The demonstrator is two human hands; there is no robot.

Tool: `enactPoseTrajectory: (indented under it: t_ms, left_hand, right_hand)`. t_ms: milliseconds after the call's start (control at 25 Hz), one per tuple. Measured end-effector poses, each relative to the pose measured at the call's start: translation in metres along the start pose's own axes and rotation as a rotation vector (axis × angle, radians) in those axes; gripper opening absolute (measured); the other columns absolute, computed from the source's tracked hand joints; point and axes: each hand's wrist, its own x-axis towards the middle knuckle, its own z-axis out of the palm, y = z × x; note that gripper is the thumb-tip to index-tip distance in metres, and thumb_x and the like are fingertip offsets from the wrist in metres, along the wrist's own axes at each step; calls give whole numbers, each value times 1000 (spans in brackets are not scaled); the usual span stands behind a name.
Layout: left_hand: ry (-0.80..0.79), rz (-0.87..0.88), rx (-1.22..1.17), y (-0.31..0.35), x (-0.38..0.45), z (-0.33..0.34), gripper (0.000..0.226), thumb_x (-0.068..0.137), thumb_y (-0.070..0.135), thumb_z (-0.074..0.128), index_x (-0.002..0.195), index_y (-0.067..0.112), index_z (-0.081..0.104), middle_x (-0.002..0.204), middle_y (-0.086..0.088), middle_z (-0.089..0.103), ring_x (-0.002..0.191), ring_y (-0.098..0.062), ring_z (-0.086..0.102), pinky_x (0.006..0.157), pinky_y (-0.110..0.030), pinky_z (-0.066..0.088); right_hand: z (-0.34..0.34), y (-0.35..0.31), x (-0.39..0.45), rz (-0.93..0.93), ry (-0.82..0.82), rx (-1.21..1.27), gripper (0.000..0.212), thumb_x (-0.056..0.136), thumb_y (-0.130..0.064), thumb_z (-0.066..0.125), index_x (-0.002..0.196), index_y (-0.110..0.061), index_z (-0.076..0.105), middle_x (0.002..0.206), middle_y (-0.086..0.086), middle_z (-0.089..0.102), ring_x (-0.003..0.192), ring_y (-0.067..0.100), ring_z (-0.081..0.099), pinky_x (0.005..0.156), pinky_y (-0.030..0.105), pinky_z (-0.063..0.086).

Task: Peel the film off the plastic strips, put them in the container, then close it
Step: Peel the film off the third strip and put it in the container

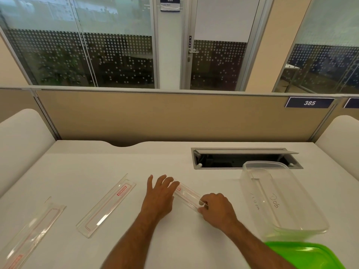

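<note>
- Clear plastic, edged with thin red lines, is sitting under both hands: a long transparent strip (188, 195) is lying flat on the white desk (155, 156), running from 10 o'clock to 4 o'clock across the middle of the view.
- The right hand (217, 209) is curling its fingers (202, 204) around the strip's near end, thumb and forefinger pinching at that end; whether they are gripping the film or the strip itself cannot be told.
- The left hand (159, 197) is spreading its fingers (171, 183) open and pressing down flat on the strip's far end, holding nothing.
- At 9 o'clock from the hands, a second clear strip with a red label and red outline (106, 205) is resting on the desk, well apart from the first.
- At 8 o'clock, near the view's edge, a third clear strip with red outlines (32, 232) is lying flat.
- At 3 o'clock from the right hand, a clear rectangular plastic container with handwriting on it (279, 200) is standing open, just beside the wrist.
- At 5 o'clock, a bright green plastic lid (310, 255) is lying on the desk, touching or just in front of the container's near edge.
- At 1 o'clock, behind the container, a grey cable hatch (233, 158) is standing open in the desk.
</note>
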Motion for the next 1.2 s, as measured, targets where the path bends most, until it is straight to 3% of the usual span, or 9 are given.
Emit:
enactPoseTrajectory:
  t_ms: [120, 200, 360, 440, 600, 680, 960, 1120, 1200]
  left_hand:
    - [49, 32, 31, -7, -6, -6, 36, 91, 19, 61, 126, 26, 60, 131, 1, 60, 127, -24, 49, 115, -51, 23]
    - [57, 72, 39, -10, -14, -11, 29, 92, 15, 58, 118, 26, 66, 118, 3, 65, 111, -24, 56, 96, -42, 38]
    - [123, 204, 4, -7, -40, -26, 21, 72, 17, 84, 89, 27, 77, 89, 8, 73, 75, -20, 64, 56, -29, 45]
    - [186, 233, -1, -5, -52, -30, 27, 57, 16, 92, 75, 28, 76, 75, 12, 70, 62, -17, 62, 45, -26, 43]
    - [284, 275, -17, -2, -72, -35, 26, 58, 13, 90, 75, 28, 77, 70, 12, 66, 60, -17, 58, 44, -28, 40]
    - [329, 288, -17, -2, -81, -38, 25, 59, 14, 90, 75, 27, 77, 70, 11, 65, 60, -17, 58, 44, -28, 39]
    - [547, 209, -131, -8, -106, -51, 32, 59, 11, 90, 83, 24, 73, 81, 9, 67, 66, -19, 57, 50, -30, 43]
    - [621, -50, -451, -10, -120, -61, 67, 54, 41, 94, 107, 19, 58, 103, 3, 59, 85, -14, 56, 67, -23, 50]
    - [531, -283, -795, -6, -125, -71, 88, 53, 55, 91, 123, 23, 49, 115, 8, 53, 88, -11, 58, 66, -18, 49]
  right_hand:
    - [-1, 1, -8, -66, 43, -96, 24, 87, -38, 60, 106, -26, 71, 100, -3, 74, 90, 19, 67, 76, 25, 49]
    - [1, 4, -17, -114, 58, -182, 24, 89, -39, 55, 104, -26, 69, 103, -5, 72, 94, 19, 65, 78, 27, 48]
    - [-5, 3, -37, -220, 223, -233, 22, 74, -38, 74, 90, -22, 72, 89, -4, 71, 83, 20, 67, 66, 29, 54]
    - [-12, 5, -45, -315, 366, -185, 46, 50, -39, 89, 88, -19, 73, 84, -2, 68, 74, 18, 65, 56, 25, 53]
    - [-24, 5, -53, -327, 264, -177, 94, 58, -65, 72, 138, -22, 49, 139, 3, 49, 122, 25, 48, 97, 41, 46]
    - [-25, 4, -55, -267, 82, -98, 97, 65, -68, 64, 148, -30, 31, 149, -7, 36, 131, 17, 38, 108, 35, 38]
    - [-35, -15, -68, -297, 105, -24, 76, 68, -56, 73, 135, -32, 45, 131, -14, 52, 113, 6, 50, 98, 22, 44]
    - [-39, -28, -79, -360, 250, -47, 69, 69, -52, 76, 129, -28, 52, 123, -11, 56, 106, 10, 54, 86, 22, 51]
    - [-41, -31, -84, -443, 380, -92, 65, 62, -46, 83, 119, -22, 60, 111, -6, 63, 93, 15, 61, 70, 23, 55]
